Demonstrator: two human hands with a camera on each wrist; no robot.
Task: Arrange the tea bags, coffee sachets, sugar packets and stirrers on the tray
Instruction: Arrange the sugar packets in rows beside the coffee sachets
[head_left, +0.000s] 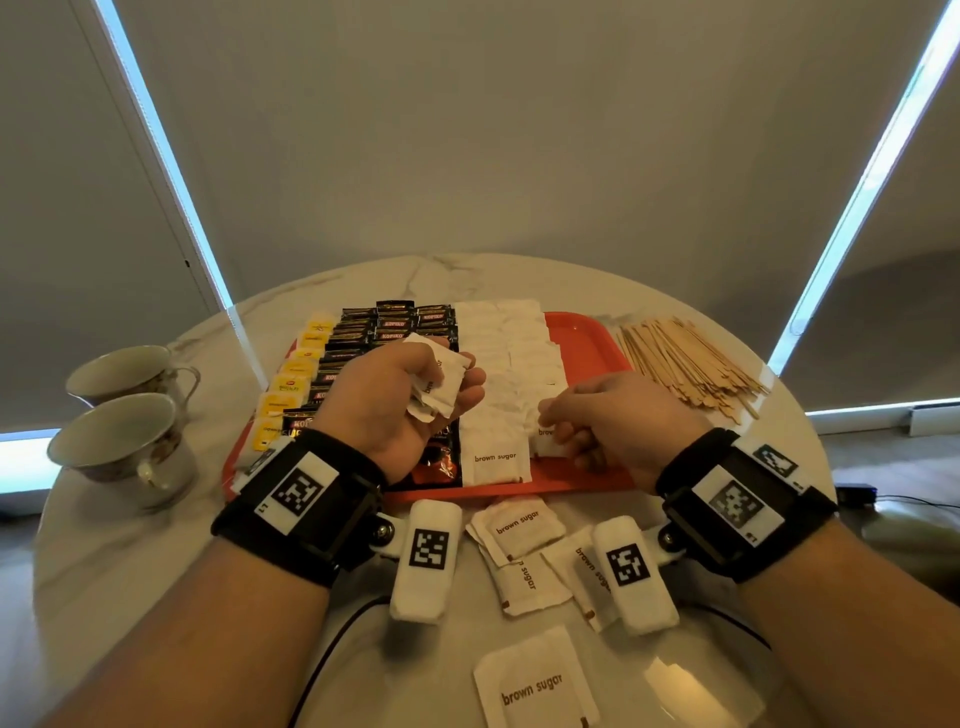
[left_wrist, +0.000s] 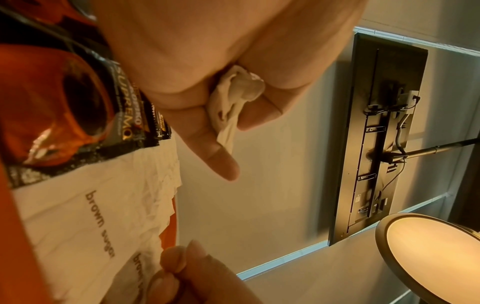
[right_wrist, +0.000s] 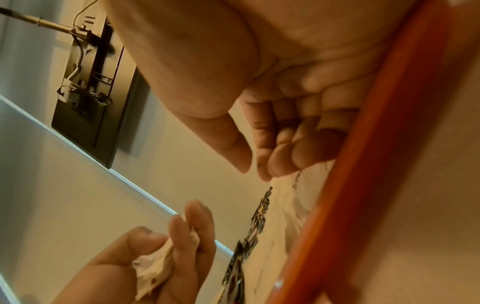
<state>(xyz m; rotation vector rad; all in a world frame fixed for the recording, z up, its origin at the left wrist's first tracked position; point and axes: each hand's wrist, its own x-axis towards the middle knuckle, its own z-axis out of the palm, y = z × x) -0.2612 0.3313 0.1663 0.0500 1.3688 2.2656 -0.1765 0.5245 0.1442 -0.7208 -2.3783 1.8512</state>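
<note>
A red tray (head_left: 587, 343) holds yellow tea bags (head_left: 296, 379) on its left, black coffee sachets (head_left: 389, 327) beside them, and columns of white brown-sugar packets (head_left: 498, 364). My left hand (head_left: 452, 379) hovers over the sachets and grips a crumpled bunch of sugar packets (head_left: 434, 400), which the left wrist view shows squeezed between thumb and fingers (left_wrist: 233, 98). My right hand (head_left: 550, 421) is low over the tray's near right. Its curled fingertips (right_wrist: 275, 168) touch a sugar packet (head_left: 544, 446) lying there, with the thumb apart. Wooden stirrers (head_left: 685, 364) lie heaped on the table right of the tray.
Several loose sugar packets (head_left: 524, 530) lie on the round marble table between my wrists and the tray, with one more (head_left: 535, 686) nearer me. Two teacups (head_left: 124, 374) (head_left: 119, 441) stand at the left. The tray's far right corner is bare.
</note>
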